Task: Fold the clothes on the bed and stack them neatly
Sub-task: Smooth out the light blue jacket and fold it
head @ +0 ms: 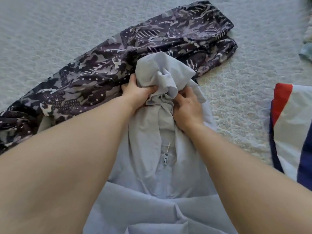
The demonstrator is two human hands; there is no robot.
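Two hands, left hand and right hand, apparently bunch one grey jacket.

**What we cannot see**

We lose the fingertips of the left hand and of the right hand inside the bunched top of the pale grey zip-front jacket; its lower part runs off the bottom edge, and our forearms cover both its sides. The dark purple-grey camouflage-print garment passes under the jacket's bunched top and is cut off at the left edge. At the bed's right side, the red, white and navy fabric is cropped by the right edge, and we cannot tell what it is. Above it, a small pale green patch is blurred beyond recognition.
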